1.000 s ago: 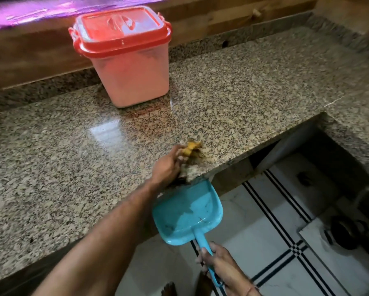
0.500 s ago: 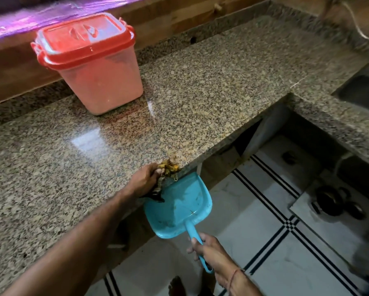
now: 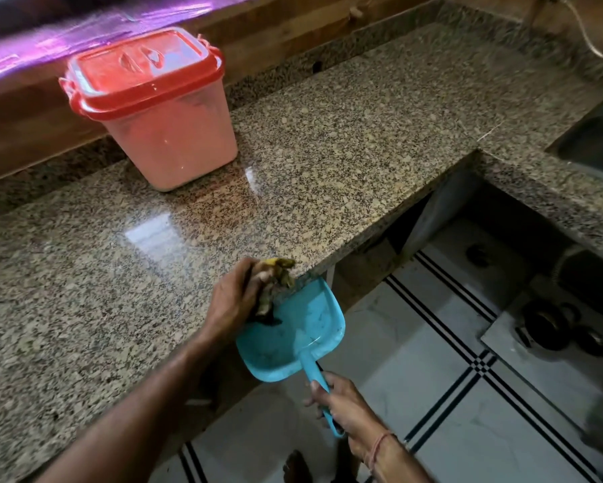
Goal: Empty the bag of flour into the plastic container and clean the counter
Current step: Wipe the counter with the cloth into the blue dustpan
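A plastic container [image 3: 174,141] with a red lid closed on top stands at the back left of the speckled granite counter [image 3: 328,151]. At the counter's front edge my left hand [image 3: 233,301] is shut on a crumpled yellow-brown rag [image 3: 275,277], which hangs over the edge above a blue dustpan [image 3: 293,329]. My right hand [image 3: 341,406] grips the dustpan's handle and holds the pan just below the counter's edge. No flour bag is in view.
A steel sink [image 3: 596,141] is set into the counter at the far right. Below the counter lies a white tiled floor [image 3: 450,395] with black lines, and dark round objects [image 3: 551,325] sit on a low slab at the right.
The rag and my left hand have slid from on top of the counter to its front edge, over the dustpan. The view has shifted, so the container appears farther left.
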A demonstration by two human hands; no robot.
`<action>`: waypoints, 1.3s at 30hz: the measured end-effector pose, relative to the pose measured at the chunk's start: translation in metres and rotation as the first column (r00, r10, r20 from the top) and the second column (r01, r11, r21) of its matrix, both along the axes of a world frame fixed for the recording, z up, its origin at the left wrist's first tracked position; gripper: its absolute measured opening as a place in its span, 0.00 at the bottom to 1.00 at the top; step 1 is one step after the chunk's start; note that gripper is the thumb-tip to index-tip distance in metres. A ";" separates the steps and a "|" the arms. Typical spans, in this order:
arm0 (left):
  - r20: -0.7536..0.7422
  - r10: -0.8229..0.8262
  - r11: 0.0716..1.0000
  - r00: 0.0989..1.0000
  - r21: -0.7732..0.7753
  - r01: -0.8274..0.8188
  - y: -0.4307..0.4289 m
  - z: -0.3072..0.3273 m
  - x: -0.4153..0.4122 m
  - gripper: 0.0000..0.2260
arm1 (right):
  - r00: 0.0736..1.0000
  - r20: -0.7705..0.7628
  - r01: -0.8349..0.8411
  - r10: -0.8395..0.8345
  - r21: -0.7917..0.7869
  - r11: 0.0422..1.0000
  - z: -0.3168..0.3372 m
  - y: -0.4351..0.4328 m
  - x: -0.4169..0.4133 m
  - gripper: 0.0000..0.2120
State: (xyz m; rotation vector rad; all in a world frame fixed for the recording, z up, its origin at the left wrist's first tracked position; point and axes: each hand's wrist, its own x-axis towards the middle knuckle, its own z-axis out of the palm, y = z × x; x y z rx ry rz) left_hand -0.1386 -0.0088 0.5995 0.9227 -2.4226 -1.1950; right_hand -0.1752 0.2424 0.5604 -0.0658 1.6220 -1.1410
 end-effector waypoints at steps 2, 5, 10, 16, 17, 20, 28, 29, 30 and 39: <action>0.020 0.076 0.984 0.997 -0.164 -0.071 -0.023 0.005 0.000 0.07 | 1.000 -0.010 -0.004 0.004 -0.010 1.000 -0.001 -0.002 0.000 0.07; 0.248 0.198 0.930 0.948 -0.352 -0.102 -0.047 -0.009 0.008 0.10 | 1.000 -0.005 0.000 0.000 -0.020 1.000 -0.001 -0.006 0.000 0.10; 0.331 -0.020 0.984 0.943 -0.159 0.077 -0.022 -0.042 0.003 0.15 | 1.000 -0.007 -0.023 0.022 -0.028 0.999 -0.004 -0.007 0.003 0.08; 0.297 -0.200 0.966 0.934 -0.101 0.239 -0.032 -0.039 -0.017 0.18 | 0.999 -0.010 -0.036 0.036 -0.011 0.999 -0.005 -0.003 0.003 0.09; 0.279 -0.204 0.958 0.938 -0.139 0.250 -0.031 -0.040 -0.012 0.18 | 0.999 -0.013 -0.036 0.035 -0.016 0.999 -0.005 -0.001 0.004 0.09; 0.278 -0.143 0.929 0.950 -0.294 0.226 -0.017 -0.048 -0.005 0.16 | 1.000 0.017 -0.021 0.021 -0.020 1.000 -0.004 0.001 0.004 0.09; 0.199 -0.015 0.919 0.980 -0.383 0.092 0.023 -0.043 -0.014 0.10 | 0.999 0.033 -0.001 0.001 -0.003 1.000 -0.001 0.008 0.011 0.10; 0.188 -0.003 0.931 0.982 -0.357 0.071 0.019 -0.040 -0.017 0.08 | 0.999 0.041 0.001 -0.001 -0.004 1.000 -0.001 0.008 0.013 0.10; 0.190 0.008 0.947 0.982 -0.316 0.053 0.014 -0.035 -0.020 0.07 | 0.999 0.049 0.003 -0.003 -0.008 1.000 0.001 0.008 0.013 0.10; 0.147 -0.004 0.975 0.989 -0.218 0.036 0.013 -0.017 -0.001 0.05 | 0.999 0.048 0.001 0.001 -0.027 1.000 0.013 -0.007 0.013 0.07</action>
